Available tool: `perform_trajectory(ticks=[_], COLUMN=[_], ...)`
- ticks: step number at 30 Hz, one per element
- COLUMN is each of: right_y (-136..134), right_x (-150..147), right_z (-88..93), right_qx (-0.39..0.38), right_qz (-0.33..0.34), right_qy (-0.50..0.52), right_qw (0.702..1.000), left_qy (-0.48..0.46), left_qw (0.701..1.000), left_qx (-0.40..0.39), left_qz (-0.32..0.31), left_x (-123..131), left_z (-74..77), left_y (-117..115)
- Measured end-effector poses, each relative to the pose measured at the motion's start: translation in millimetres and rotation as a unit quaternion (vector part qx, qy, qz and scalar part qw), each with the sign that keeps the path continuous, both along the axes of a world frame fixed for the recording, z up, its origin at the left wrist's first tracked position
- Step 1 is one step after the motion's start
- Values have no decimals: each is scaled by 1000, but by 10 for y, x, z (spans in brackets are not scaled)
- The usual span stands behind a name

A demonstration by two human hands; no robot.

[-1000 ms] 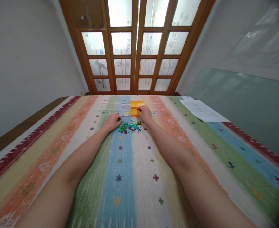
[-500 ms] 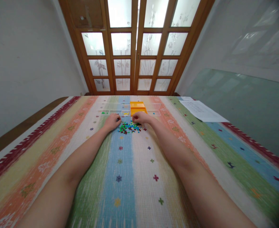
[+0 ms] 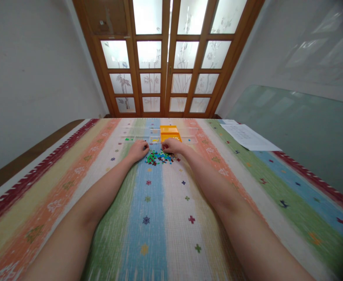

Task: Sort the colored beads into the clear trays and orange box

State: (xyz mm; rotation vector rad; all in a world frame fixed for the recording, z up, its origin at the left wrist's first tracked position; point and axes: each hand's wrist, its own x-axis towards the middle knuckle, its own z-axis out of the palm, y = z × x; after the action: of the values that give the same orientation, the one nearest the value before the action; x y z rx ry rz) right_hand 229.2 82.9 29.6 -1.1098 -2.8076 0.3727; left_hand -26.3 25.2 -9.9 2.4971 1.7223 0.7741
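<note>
A low pile of small green, blue and dark red pieces [image 3: 159, 157] lies on the striped tablecloth. At its left edge rests my left hand [image 3: 138, 150], its fingers curled in toward the thumb; whatever they may hold is too small to make out. My right hand [image 3: 173, 146] is above the pile's far right side, fingertips pinched together and pointing left. Any piece in that pinch is hidden. Just beyond my right hand stands an open orange box [image 3: 169, 128]. A small clear box [image 3: 154, 139] with yellow pieces sits left of it.
Clear plastic trays stand on both sides, the left tray [image 3: 136, 136] holding green pieces and the right tray [image 3: 192, 137] a blue one. Printed paper sheets [image 3: 249, 137] lie at the far right. Behind the table are wooden glazed doors [image 3: 165, 74].
My right hand has shifted very slightly left, still pinched. My left hand and the pile look almost the same.
</note>
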Motion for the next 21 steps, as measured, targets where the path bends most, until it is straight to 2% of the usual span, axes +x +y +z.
perform_trajectory(ticks=[4, 7, 13, 17, 21], right_y=[34, 73, 173, 182, 140], right_x=[13, 30, -28, -126, -183], right_z=[-54, -138, -356, -419, -394], right_qx=[-1, -13, -11, -32, -81], right_qz=[-1, -14, -74, -113, -143], right_qy=[16, 91, 276, 333, 358], right_qw=[1000, 996, 958, 936, 919], left_qy=[1, 1, 0, -2, -3], left_qw=[1000, 1000, 1000, 1000, 1000], left_qx=[-1, 1, 4, 0, -2], left_qz=[-1, -5, -15, -21, -23], left_x=[2, -2, -12, -15, -12], left_z=[1, -4, -34, -40, -29], left_y=[3, 6, 19, 20, 11])
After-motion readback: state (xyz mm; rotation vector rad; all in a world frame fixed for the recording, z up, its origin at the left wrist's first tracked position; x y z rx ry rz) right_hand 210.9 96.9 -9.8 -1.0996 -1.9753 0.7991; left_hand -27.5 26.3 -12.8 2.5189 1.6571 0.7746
